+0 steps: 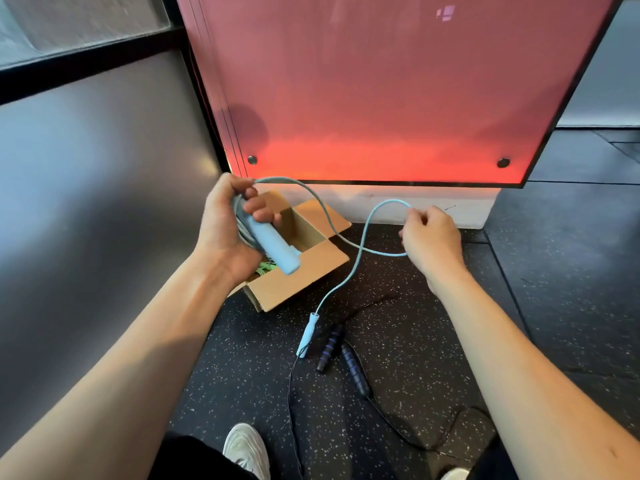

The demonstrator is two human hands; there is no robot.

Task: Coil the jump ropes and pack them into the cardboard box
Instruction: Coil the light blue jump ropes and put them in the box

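My left hand (pixel 228 223) grips one light blue handle (pixel 275 247) together with several coils of the light blue jump rope, held above the open cardboard box (pixel 298 271). My right hand (pixel 429 237) pinches the same rope (pixel 360 251) further along, to the right of the box. The rope loops between my hands, then drops to its second blue handle (pixel 308 332), whose lower end is at the floor. A green rope (pixel 265 268) shows inside the box. A black jump rope with dark blue-banded handles (pixel 329 351) lies loose on the floor in front of me.
The box stands on a dark speckled rubber floor (pixel 415 323) against a glowing red panel (pixel 381 98) with a white base. A grey wall (pixel 86 202) rises on the left. My white shoes (pixel 246 448) are at the bottom edge, with the black cord trailing between them.
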